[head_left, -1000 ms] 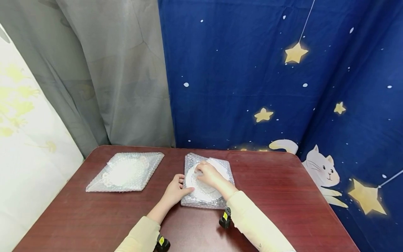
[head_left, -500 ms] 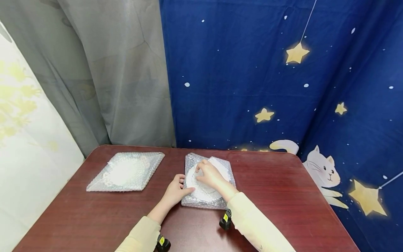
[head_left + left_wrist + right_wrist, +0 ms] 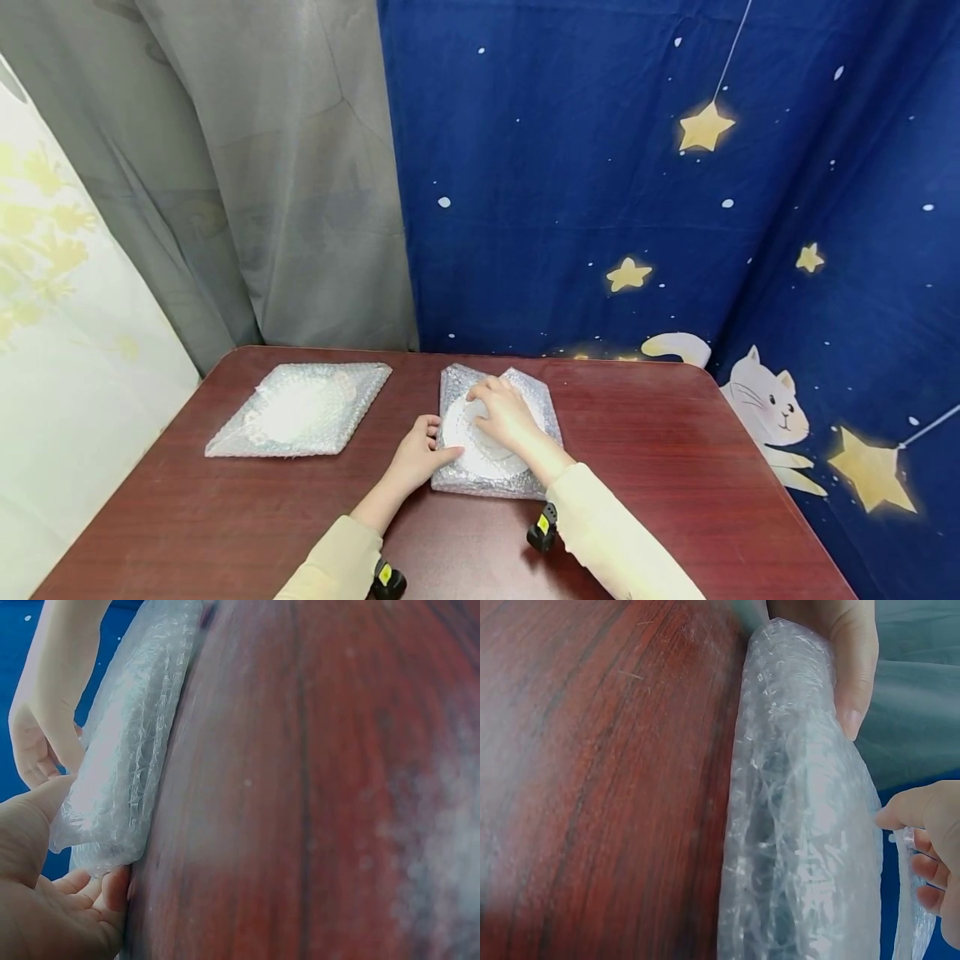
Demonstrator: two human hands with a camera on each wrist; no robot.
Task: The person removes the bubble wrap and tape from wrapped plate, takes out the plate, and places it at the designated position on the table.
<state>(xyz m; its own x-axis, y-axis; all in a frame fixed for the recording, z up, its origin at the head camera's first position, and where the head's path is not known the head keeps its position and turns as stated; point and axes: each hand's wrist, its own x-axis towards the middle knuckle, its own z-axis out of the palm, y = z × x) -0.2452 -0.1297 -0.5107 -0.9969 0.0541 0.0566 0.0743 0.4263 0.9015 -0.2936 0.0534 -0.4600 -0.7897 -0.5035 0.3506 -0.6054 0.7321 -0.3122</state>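
A square package in bubble wrap [image 3: 483, 462], with a pale round shape showing through, lies on the table. My left hand [image 3: 416, 458] grips its left edge. In the left wrist view that thumb [image 3: 41, 796] rests over the wrap and the fingers [image 3: 112, 889] curl against its underside. Above the package's middle, my right hand [image 3: 508, 417] has curled fingers. The right wrist view shows this hand [image 3: 937, 840] holding a loose plastic flap [image 3: 909, 907], its thumb right at the wrap's surface. Part of the package's top is hidden by the right hand.
A second bubble-wrapped package [image 3: 352, 408] lies at the left on the dark red wooden table [image 3: 675, 467]. Grey [image 3: 322, 208] and blue star-patterned curtains [image 3: 540, 208] hang behind the table's back edge.
My right hand has shifted slightly right, its fingers now spread further over the wrap. The flap's corner beyond it stands up more pointed. The left hand keeps its place.
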